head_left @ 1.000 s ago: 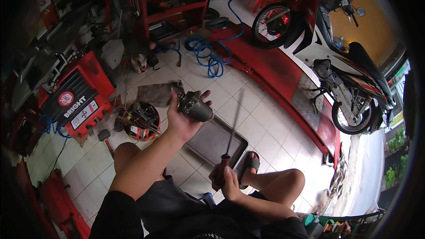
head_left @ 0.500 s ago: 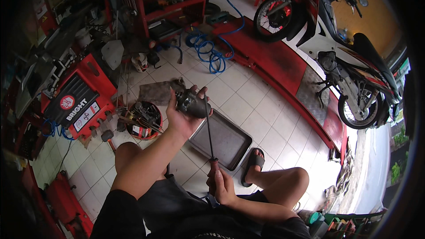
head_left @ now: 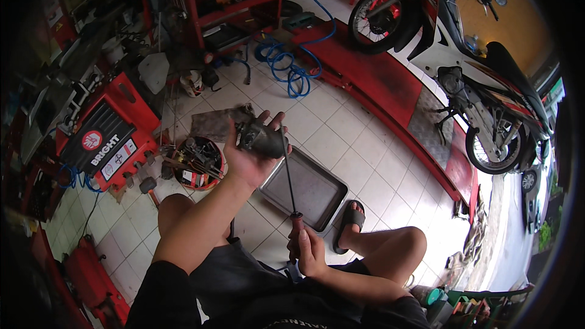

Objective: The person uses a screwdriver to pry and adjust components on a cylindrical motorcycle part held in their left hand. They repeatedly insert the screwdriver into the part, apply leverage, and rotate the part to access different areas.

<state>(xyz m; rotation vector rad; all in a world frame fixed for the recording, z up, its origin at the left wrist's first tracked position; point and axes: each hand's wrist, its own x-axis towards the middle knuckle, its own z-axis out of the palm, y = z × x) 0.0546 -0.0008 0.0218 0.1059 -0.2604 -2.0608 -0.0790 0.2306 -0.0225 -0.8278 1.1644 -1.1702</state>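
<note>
My left hand [head_left: 245, 169] holds up a dark, rounded cylindrical metal part [head_left: 263, 141], which looks like a small motor. It rests on the palm with the fingers curled up behind it. My right hand [head_left: 309, 257] grips the red handle of a long screwdriver [head_left: 297, 223]. The dark shaft slants up and leftward, and its tip meets the right end of the metal part; the exact contact point is too small to make out. Beneath both hands, a grey metal tray [head_left: 308, 190] lies on the tiled floor beside my sandalled foot [head_left: 350, 225].
A round red tub of tools [head_left: 201, 164] stands left of the tray, near a dirty rag [head_left: 213, 125]. Further left is a red and black machine [head_left: 109, 137]. A blue hose [head_left: 286, 70] coils ahead. At right, a motorcycle [head_left: 457, 79] stands by a red lift platform [head_left: 378, 85].
The metal part has turned and shifted slightly left in my left hand, with the fingers more spread. The screwdriver has moved only slightly and stays in my right hand.
</note>
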